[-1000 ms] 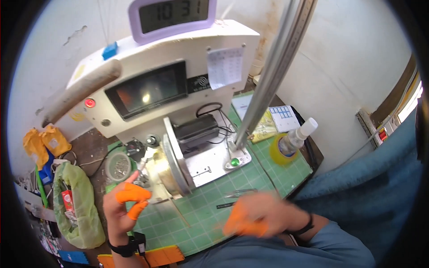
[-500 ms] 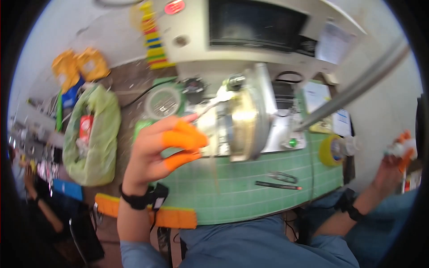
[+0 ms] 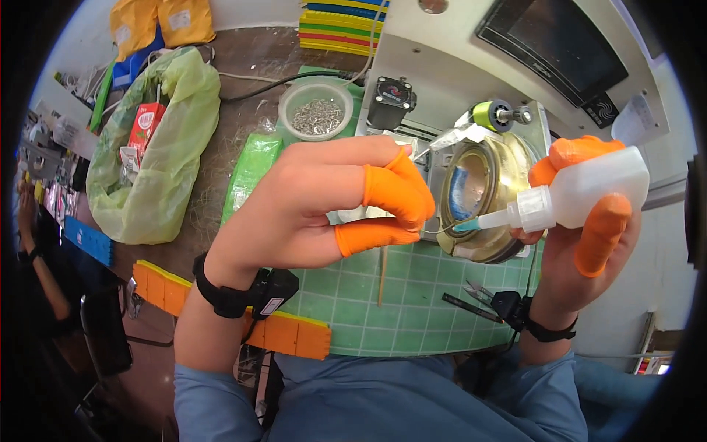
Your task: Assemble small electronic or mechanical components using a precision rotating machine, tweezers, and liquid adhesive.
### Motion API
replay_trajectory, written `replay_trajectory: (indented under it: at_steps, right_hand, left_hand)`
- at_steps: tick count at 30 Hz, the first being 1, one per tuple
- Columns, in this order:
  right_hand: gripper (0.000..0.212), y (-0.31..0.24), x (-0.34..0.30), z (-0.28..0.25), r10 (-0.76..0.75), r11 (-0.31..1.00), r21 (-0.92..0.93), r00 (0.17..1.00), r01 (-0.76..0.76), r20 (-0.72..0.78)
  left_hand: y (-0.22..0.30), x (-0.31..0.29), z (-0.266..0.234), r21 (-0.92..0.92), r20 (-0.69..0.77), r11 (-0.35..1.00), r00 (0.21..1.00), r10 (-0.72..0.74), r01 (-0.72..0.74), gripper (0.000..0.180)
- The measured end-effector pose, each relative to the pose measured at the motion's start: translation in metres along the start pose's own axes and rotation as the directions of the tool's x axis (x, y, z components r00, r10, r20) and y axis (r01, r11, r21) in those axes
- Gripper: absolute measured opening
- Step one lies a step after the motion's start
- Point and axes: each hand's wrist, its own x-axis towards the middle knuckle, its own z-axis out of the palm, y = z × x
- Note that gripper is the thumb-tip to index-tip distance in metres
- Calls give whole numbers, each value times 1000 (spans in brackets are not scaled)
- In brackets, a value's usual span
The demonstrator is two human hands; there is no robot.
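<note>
- Orange strip (image 3: 291,335) sits along the near left of the table (image 3: 261,50), beside the left forearm.
- A black pen-like tool (image 3: 471,308) and tweezers (image 3: 479,292) lie on the green mat (image 3: 412,317), near right, probably for easy reach.
- The left hand (image 3: 302,199) wears orange finger covers, likely for traction; its grip is pinched on a thin strand (image 3: 440,231), whose free end points right.
- The right hand (image 3: 593,236) has its grip closed around a squeeze bottle (image 3: 600,188), laid sideways so the nozzle meets or nearly meets the strand; contact I cannot tell. Fingers on opposite sides seem suited to gentle pressing.
- A brass-coloured drum (image 3: 515,162) stands just beyond the nozzle.
- Far left, a bowl (image 3: 286,118) gathers small metal pieces, presumably against scattering.
</note>
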Motion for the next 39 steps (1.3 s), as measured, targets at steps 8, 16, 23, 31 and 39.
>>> replay_trajectory:
  at_steps: [8, 16, 23, 31, 39]
  right_hand:
    - [72, 8, -4, -3, -28, 998, -64, 999, 26, -37]
    - [71, 5, -5, -3, -22, 995, -101, 999, 25, 30]
    - [70, -7, 1, 1, -11, 997, -70, 993, 19, 113]
    - [70, -14, 1, -5, 59, 997, 29, 983, -65, 174]
    - [26, -12, -49, -42, 169, 960, 86, 795, -267, 582]
  left_hand:
    - [-2, -1, -1, 9, 14, 1000, 1000, 27, -27, 22]
    - [-4, 0, 0, 6, 12, 999, 999, 40, -40, 22]
    - [-5, -1, -1, 12, 19, 999, 999, 49, -49, 22]
    - [-2, 0, -1, 4, 13, 1000, 1000, 27, -27, 22]
    - [2, -6, 1, 105, 18, 992, 997, -70, 68, 20]
